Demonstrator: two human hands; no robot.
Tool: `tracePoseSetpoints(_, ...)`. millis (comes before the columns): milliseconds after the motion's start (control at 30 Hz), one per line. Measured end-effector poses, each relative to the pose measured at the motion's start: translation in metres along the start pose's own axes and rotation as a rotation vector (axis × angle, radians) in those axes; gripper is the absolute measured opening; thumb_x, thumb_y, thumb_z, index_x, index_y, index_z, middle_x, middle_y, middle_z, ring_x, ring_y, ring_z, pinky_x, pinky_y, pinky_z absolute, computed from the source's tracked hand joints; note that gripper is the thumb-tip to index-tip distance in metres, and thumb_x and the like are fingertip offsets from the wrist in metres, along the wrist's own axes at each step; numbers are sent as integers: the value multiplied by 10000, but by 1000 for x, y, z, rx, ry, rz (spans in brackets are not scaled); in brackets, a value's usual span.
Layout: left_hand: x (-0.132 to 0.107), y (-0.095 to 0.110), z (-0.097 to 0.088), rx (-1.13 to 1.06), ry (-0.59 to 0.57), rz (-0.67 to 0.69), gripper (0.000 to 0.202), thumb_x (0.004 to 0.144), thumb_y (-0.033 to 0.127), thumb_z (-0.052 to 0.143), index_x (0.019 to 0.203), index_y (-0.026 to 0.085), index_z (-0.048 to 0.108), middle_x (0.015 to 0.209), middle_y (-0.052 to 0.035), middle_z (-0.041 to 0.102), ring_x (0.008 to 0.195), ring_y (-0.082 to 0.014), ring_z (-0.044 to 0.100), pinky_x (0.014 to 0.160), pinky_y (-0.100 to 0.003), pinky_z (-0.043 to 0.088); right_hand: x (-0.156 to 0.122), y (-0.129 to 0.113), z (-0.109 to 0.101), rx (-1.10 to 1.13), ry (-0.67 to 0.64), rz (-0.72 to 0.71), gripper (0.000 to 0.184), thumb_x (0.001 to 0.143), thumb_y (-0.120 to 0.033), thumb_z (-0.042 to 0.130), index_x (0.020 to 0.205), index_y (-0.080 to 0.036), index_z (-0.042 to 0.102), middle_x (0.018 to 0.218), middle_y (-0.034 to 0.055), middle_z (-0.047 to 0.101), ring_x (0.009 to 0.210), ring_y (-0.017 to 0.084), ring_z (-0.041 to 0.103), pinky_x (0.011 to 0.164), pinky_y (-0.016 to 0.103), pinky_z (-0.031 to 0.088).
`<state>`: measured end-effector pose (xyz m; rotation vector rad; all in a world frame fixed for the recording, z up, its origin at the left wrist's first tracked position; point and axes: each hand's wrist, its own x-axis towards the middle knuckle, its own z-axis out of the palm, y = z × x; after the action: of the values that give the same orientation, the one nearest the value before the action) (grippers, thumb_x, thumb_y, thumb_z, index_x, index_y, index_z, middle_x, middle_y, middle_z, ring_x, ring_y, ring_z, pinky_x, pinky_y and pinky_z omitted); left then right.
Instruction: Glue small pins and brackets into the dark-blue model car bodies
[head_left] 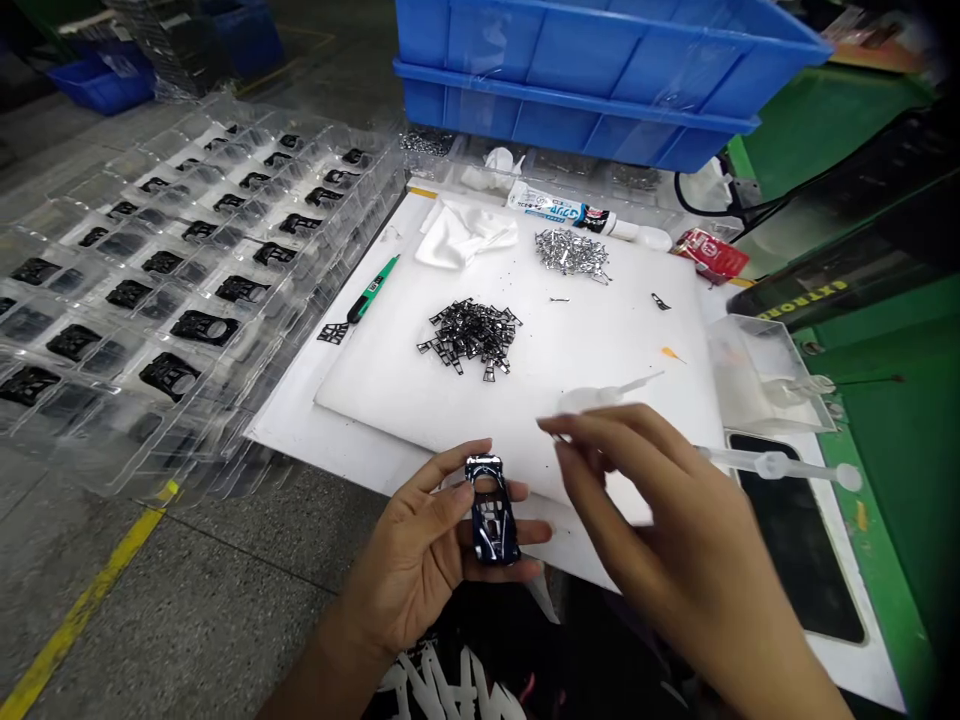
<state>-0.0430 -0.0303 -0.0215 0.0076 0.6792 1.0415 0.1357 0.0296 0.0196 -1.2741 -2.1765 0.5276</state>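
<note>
My left hand (420,550) holds a small dark blue toy car body (491,510) upright, its fingers wrapped around the underside. My right hand (637,490) hovers over the white cutting board (600,380), blurred, with its thumb and forefinger close together. Whether those fingertips pinch a tiny part is hard to see. A plastic glue syringe (780,465) lies to the right of that hand, and a second syringe (607,395) lies just beyond the fingertips. On the board sit a heap of black window frames (471,335) and a heap of silver metal parts (571,252).
Stacked clear trays (187,290) holding black car parts fill the left side. Stacked blue plastic bins (577,70) stand behind the board, with a tube of glue (562,212) and a white cloth (465,232) in front. A green marker (373,288) lies at the board's left edge.
</note>
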Motion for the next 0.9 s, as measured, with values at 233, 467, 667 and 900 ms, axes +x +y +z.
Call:
tracePoseSetpoints(233, 6, -9, 8, 34, 9, -24, 371, 955, 173, 639, 1323, 207, 601, 1169, -149, 760, 937, -215, 776, 795, -380, 689, -57, -7, 1, 110, 101, 16, 220, 933, -77, 641, 1128, -178, 626, 1055, 52, 669, 931, 129, 669, 825, 231, 558)
tracePoseSetpoints(467, 5, -6, 17, 121, 46, -34, 353, 947, 180, 665, 1296, 226, 641, 1219, -141, 752, 1002, -223, 757, 820, -345, 675, -76, -3, 17, -7, 110, -112, 428, 880, 74, 598, 1260, -119, 643, 1195, 123, 623, 1108, 196, 623, 949, 325, 571)
tracePoseSetpoints(667, 3, -5, 19, 155, 72, -19, 351, 934, 186, 687, 1280, 240, 664, 1237, -132, 748, 1068, -253, 741, 820, -331, 662, -80, -6, 24, 9, 106, -89, 505, 899, 58, 551, 1342, -175, 618, 1210, 131, 623, 1123, 237, 625, 912, 383, 607)
tracePoseSetpoints(900, 4, -7, 18, 143, 87, 10, 332, 916, 175, 713, 1238, 252, 702, 1216, -116, 759, 1080, -247, 734, 818, -302, 650, -80, -4, 25, 1, 65, -107, 495, 901, 77, 546, 1354, -115, 598, 1260, 153, 580, 1190, 229, 580, 973, 356, 574)
